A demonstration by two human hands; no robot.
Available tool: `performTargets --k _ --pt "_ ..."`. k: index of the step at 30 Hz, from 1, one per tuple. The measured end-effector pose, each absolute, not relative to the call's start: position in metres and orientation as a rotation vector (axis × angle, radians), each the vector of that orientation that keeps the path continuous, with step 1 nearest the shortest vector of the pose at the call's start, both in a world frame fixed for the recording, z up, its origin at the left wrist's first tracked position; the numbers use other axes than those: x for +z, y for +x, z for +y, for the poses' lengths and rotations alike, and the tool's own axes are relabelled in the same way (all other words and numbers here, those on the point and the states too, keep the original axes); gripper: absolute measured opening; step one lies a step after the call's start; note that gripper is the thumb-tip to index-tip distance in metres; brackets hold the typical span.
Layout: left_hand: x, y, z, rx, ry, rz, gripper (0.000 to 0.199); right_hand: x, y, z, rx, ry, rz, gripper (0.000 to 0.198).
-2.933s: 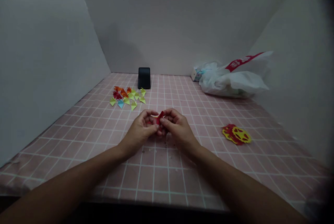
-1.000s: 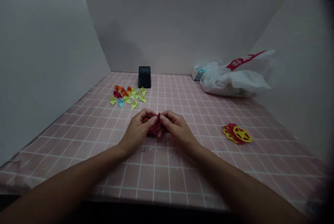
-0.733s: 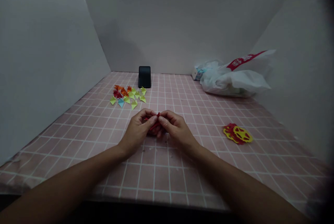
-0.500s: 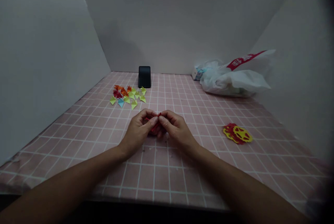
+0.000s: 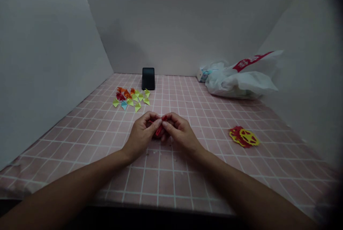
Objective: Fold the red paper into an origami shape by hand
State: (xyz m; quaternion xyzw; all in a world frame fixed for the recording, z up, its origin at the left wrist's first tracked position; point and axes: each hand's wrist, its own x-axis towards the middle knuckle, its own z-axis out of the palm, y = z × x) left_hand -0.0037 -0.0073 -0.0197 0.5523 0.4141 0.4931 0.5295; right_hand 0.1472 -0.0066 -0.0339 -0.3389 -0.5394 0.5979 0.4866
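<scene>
A small piece of folded red paper [image 5: 159, 131] is pinched between my two hands, above the middle of the table. My left hand [image 5: 143, 130] closes thumb and forefinger on its left side. From the other side my right hand [image 5: 180, 130] grips it the same way, the two thumbs nearly touching. Fingers cover much of the paper, so its full shape is hidden. Beyond my left hand lies a cluster of small folded-paper pieces [image 5: 129, 102] in red, orange, yellow-green and blue.
A black phone [image 5: 148, 78] stands propped near the back wall. At the back right, a white plastic bag [image 5: 238, 83] rests by a small box [image 5: 203, 74]. Red and yellow cut-out discs [image 5: 249, 137] lie to the right on the pink checked tablecloth [image 5: 160, 187].
More of the red paper shows between my thumbs and below them. My fingers have shifted slightly on it; the other things stay where they were.
</scene>
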Motion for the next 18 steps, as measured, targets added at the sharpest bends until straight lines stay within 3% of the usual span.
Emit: performTargets --k 18 --pt "-0.0197 -0.0014 -0.0078 1.109 1.183 0.931 0.024 -0.0358 0.1481 -0.0043 1.384 -0.850 -1.345 0.009"
